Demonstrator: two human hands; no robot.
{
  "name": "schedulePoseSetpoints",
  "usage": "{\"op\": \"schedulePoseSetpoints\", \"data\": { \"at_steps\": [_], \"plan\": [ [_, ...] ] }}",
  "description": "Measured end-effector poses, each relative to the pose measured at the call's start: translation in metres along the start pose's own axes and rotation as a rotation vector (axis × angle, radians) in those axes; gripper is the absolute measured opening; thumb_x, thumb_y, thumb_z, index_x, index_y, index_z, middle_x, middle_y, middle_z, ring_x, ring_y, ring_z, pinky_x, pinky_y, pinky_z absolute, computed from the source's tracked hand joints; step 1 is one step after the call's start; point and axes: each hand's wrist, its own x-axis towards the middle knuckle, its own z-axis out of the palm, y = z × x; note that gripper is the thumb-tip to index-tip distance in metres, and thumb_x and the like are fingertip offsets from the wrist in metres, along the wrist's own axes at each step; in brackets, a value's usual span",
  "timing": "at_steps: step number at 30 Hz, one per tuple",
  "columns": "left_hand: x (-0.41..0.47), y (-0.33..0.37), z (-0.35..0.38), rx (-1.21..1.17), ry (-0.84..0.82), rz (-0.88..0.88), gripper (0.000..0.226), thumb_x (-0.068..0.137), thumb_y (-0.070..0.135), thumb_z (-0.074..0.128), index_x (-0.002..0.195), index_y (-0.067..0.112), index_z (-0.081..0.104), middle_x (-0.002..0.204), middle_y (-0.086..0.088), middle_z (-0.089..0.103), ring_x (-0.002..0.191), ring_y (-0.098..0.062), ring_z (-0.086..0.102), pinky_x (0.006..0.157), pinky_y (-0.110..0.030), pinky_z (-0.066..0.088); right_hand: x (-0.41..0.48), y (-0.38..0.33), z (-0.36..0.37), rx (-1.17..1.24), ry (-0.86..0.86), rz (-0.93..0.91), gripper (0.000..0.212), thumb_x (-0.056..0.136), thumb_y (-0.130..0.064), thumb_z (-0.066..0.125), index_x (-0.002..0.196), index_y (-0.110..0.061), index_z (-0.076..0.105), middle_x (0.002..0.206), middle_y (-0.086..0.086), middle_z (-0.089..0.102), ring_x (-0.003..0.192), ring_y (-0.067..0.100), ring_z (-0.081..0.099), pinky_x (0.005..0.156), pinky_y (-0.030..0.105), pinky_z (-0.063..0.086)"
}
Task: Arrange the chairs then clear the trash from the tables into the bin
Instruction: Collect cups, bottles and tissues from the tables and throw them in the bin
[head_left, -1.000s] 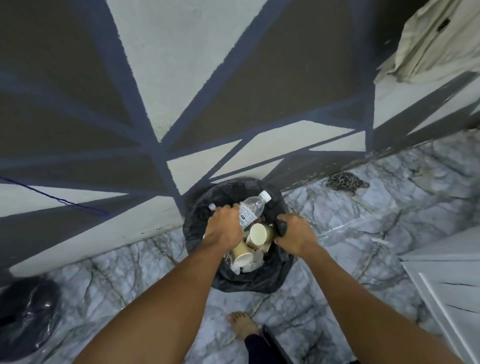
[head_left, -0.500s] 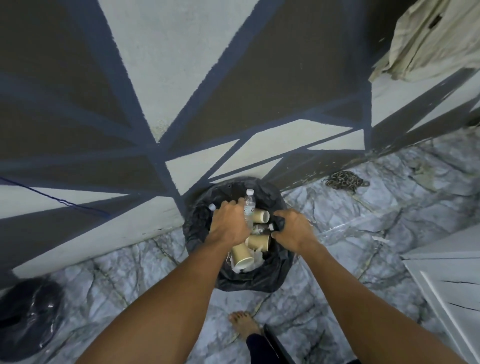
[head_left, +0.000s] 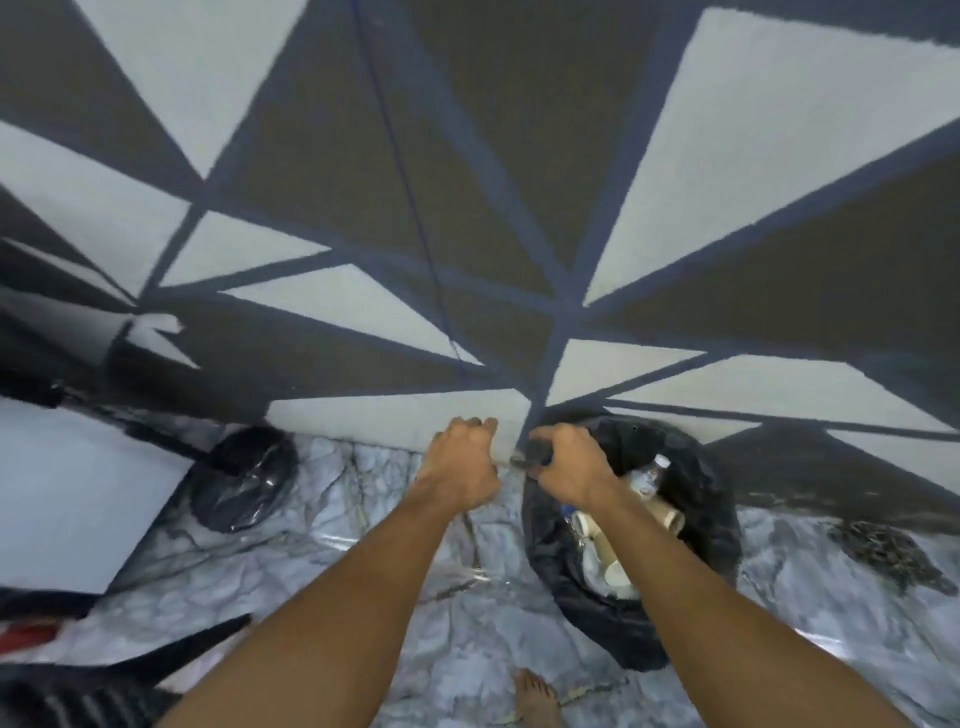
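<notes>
Our right hand (head_left: 569, 470) is curled tight around the black liner at the near-left rim of the bin (head_left: 691, 525), and our left hand (head_left: 460, 467) sits just beside it over the floor, fingers curled in but honestly we can't tell if it's pinching anything. The bin stands against the painted wall (head_left: 467, 208), with paper cups (head_left: 613, 558) and a plastic bottle (head_left: 647, 475) inside. Another black bag (head_left: 244, 478) lies off to the left on the marble floor (head_left: 332, 540), near a white table (head_left: 67, 499).

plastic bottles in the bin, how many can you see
2. One bottle lies at the far side of the bin; another shows by the right wrist. More may be buried.
</notes>
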Motion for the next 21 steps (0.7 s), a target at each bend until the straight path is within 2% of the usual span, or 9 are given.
{"op": "schedulePoseSetpoints", "data": {
  "at_steps": [6, 11, 14, 16, 19, 21],
  "plan": [
    [-0.126, -0.131, -0.070, -0.010, 0.265, -0.245, 0.043, 0.077, 0.020, 0.062, 0.118, 0.013, 0.054, 0.108, -0.008, 0.062, 0.108, -0.031, 0.054, 0.082, -0.043, 0.050, -0.034, -0.177, 0.069, -0.117, -0.093, -0.365, 0.054, 0.079, -0.021, 0.071, 0.131, -0.023, 0.059, 0.135, 0.001, 0.058, 0.126, 0.021, 0.051, 0.107, 0.033, 0.041],
    [-0.273, -0.224, -0.101, -0.040, 0.430, -0.466, 0.044, 0.073, 0.034, 0.059, 0.112, 0.013, 0.059, 0.111, -0.007, 0.063, 0.106, -0.033, 0.055, 0.085, -0.047, 0.050, -0.109, -0.313, 0.145, -0.165, -0.185, -0.656, 0.047, 0.075, -0.017, 0.069, 0.122, -0.020, 0.066, 0.125, 0.008, 0.065, 0.116, 0.028, 0.059, 0.098, 0.039, 0.049],
    [-0.374, -0.270, -0.103, -0.075, 0.486, -0.611, 0.048, 0.070, 0.034, 0.056, 0.113, 0.015, 0.060, 0.110, -0.008, 0.064, 0.102, -0.035, 0.058, 0.085, -0.048, 0.052, -0.165, -0.380, 0.201, -0.200, -0.269, -0.813, 0.047, 0.073, -0.020, 0.069, 0.120, -0.023, 0.066, 0.120, 0.006, 0.066, 0.113, 0.027, 0.060, 0.094, 0.039, 0.051],
    [-0.439, -0.293, -0.098, -0.078, 0.519, -0.718, 0.041, 0.072, 0.029, 0.059, 0.111, 0.016, 0.061, 0.108, -0.006, 0.065, 0.100, -0.034, 0.058, 0.083, -0.045, 0.052, -0.203, -0.416, 0.239, -0.233, -0.321, -0.922, 0.044, 0.073, -0.023, 0.070, 0.117, -0.024, 0.067, 0.115, 0.003, 0.067, 0.110, 0.026, 0.062, 0.090, 0.037, 0.052],
    [-0.533, -0.319, -0.081, -0.119, 0.582, -0.901, 0.036, 0.074, 0.024, 0.063, 0.110, 0.017, 0.062, 0.107, -0.005, 0.065, 0.102, -0.030, 0.059, 0.084, -0.042, 0.052, -0.266, -0.461, 0.294, -0.283, -0.410, -1.066, 0.040, 0.076, -0.021, 0.070, 0.116, -0.018, 0.067, 0.117, 0.004, 0.067, 0.111, 0.025, 0.061, 0.091, 0.039, 0.052],
    [-0.591, -0.330, -0.067, -0.150, 0.607, -1.013, 0.041, 0.076, 0.019, 0.063, 0.116, 0.011, 0.060, 0.113, -0.008, 0.063, 0.107, -0.031, 0.057, 0.087, -0.044, 0.052, -0.304, -0.484, 0.330, -0.297, -0.495, -1.132, 0.044, 0.076, -0.020, 0.069, 0.120, -0.020, 0.066, 0.121, 0.002, 0.066, 0.113, 0.024, 0.061, 0.091, 0.035, 0.051]
  ]
}}
